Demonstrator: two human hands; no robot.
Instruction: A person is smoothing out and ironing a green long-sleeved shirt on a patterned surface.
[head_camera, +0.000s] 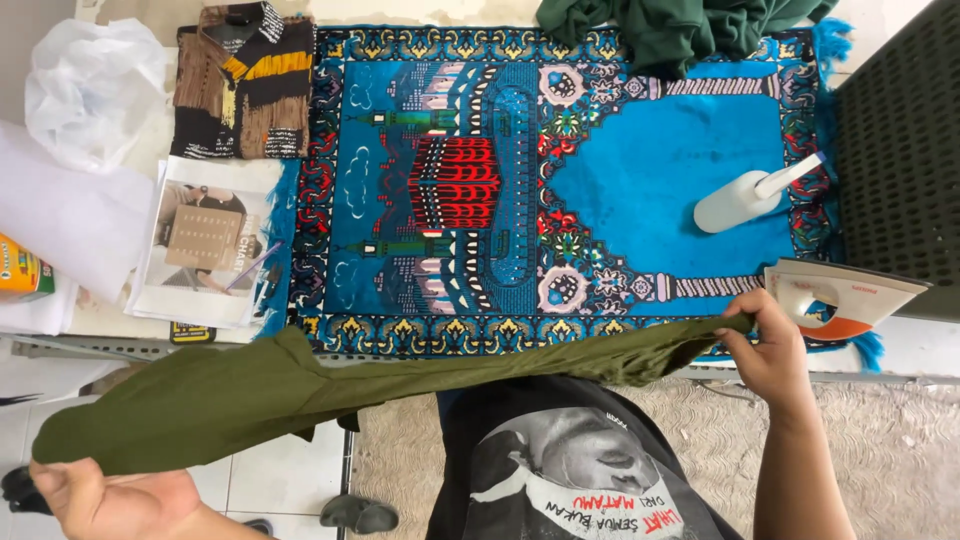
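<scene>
Two hands stretched an olive cloth (300, 395) across the near edge of the tabletop (920, 350). The left hand (110, 500) sat at 8 o'clock in the view, its fingers (45, 480) clenched on the wide end of the cloth, held out over the tiled floor (280, 480). The right hand (770, 350) sat at 4 o'clock, fingers pinched on the narrow, twisted end. The cloth hung taut between them, just in front of the person's black printed shirt (570, 460).

Beyond it a blue patterned rug (560, 180) covered the tabletop. A white spray bottle (745, 200) lay on the rug at 2 o'clock, and a white and orange iron (840, 298) stood just beside the right hand. A dark green garment (670, 30) was heaped at 12 o'clock. At 10 o'clock lay a folded black, brown and yellow shirt (245, 85), with a packaged item (200, 245) below it and a white plastic bag (90, 85) to the far left.
</scene>
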